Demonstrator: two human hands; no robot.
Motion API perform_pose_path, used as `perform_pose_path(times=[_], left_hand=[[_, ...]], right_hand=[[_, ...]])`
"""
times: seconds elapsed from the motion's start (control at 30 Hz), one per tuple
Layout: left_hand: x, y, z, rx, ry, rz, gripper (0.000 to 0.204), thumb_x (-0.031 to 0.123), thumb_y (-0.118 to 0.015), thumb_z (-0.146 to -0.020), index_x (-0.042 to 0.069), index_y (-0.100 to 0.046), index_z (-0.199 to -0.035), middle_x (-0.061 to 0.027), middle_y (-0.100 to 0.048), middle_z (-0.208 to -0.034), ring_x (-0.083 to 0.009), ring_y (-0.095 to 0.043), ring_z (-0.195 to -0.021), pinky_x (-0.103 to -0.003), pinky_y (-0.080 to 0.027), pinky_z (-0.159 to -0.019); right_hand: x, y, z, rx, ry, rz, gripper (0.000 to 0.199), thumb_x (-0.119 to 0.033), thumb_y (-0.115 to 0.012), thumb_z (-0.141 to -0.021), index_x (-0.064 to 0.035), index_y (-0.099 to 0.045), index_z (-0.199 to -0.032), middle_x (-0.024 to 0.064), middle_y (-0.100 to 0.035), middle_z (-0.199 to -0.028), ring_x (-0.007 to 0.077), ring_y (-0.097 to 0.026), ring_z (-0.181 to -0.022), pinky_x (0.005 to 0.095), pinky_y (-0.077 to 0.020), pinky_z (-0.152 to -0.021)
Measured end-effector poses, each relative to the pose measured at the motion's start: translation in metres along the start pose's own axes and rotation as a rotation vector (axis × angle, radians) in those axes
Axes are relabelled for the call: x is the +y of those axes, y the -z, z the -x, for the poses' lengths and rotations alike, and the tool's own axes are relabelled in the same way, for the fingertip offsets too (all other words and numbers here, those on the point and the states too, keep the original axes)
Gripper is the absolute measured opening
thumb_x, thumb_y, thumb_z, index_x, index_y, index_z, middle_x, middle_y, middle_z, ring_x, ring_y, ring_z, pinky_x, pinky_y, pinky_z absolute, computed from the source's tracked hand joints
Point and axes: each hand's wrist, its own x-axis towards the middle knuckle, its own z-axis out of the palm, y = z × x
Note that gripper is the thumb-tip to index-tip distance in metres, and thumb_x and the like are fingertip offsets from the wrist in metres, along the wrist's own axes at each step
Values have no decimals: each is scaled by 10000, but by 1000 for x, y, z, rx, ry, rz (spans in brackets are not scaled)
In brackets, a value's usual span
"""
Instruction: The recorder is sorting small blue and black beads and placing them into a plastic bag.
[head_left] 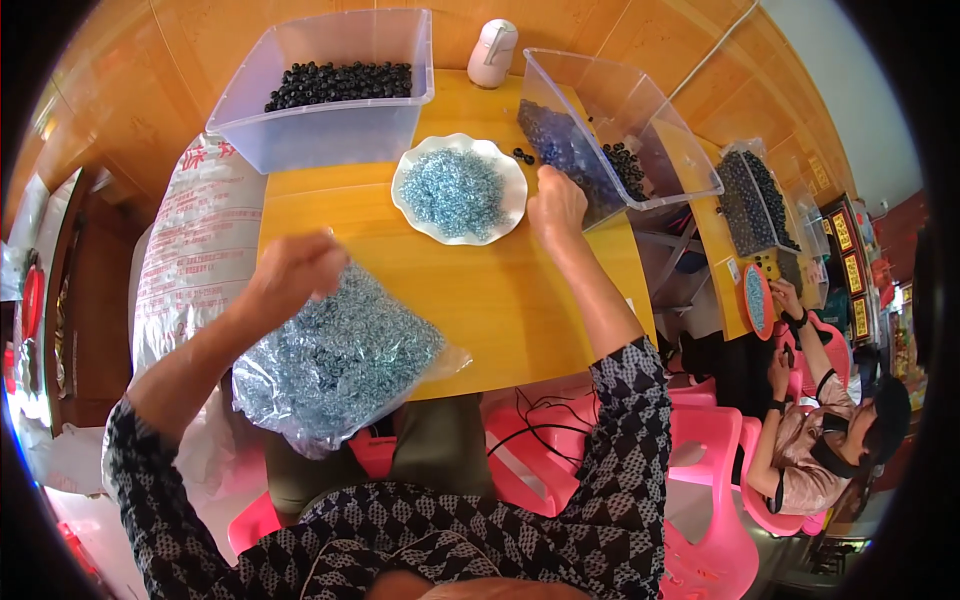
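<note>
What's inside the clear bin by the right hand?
The tilted clear bin by the right hand holds small dark beads and a bluish heap against its lower wall. The hand hides the heap's lower end.

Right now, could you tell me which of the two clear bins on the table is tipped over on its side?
The right bin, by the right hand, is tipped, its opening facing the plate. The left bin stands upright.

- Clear plastic bins (330,130): three.
- White scalloped plate (505,215): one.
- Clear bag of small blue pieces (335,365): one.
- Pink plastic chairs (715,520): at least two.
</note>
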Motion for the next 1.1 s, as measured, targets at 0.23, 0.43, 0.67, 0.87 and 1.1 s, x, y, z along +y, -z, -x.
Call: perform_pose_path(times=[0.23,0.43,0.67,0.87,1.1], left_hand=[[-28,-34,-123,97,507,478,281,119,-390,-872,-113,-491,-996,-269,-593,-774,-302,-621,-538,-344,-480,-346],[-31,-48,-152,6,462,468,201,-3,-383,-840,-131,-498,-944,-255,-604,-759,-267,-612,-495,-331,-472,-313],[-36,-38,-133,-1,397,307,86,-46,-422,-811,-105,-483,-818,-193,-567,-648,-221,-589,-455,-328,-470,-310],[-39,-22,-113,-33,393,344,84,-42,-419,-812,-103,-474,-825,-185,-560,-657,-221,-571,-439,-332,-465,-312],[-42,-20,-110,-38,390,379,94,-38,-413,-817,-99,-483,-838,-181,-559,-653,-216,-567,-436,-326,-459,-312]], right_hand=[[3,-17,-38,59,200,16,81,43,-527,-703,2,-558,-766,184,-597,-811,345,-579,-799,425,-474,-711],[6,-20,-58,-29,91,-46,49,29,-511,-711,2,-541,-684,242,-589,-725,426,-579,-750,484,-461,-680],[22,-33,-62,-71,177,-55,57,40,-501,-721,4,-542,-705,240,-587,-725,422,-577,-757,486,-460,-699],[26,-51,-60,-170,303,47,359,97,-472,-683,2,-617,-998,217,-621,-895,368,-568,-904,441,-416,-853],[27,-57,-62,-219,287,39,405,127,-439,-657,6,-614,-1001,215,-609,-923,358,-554,-918,421,-389,-896]])
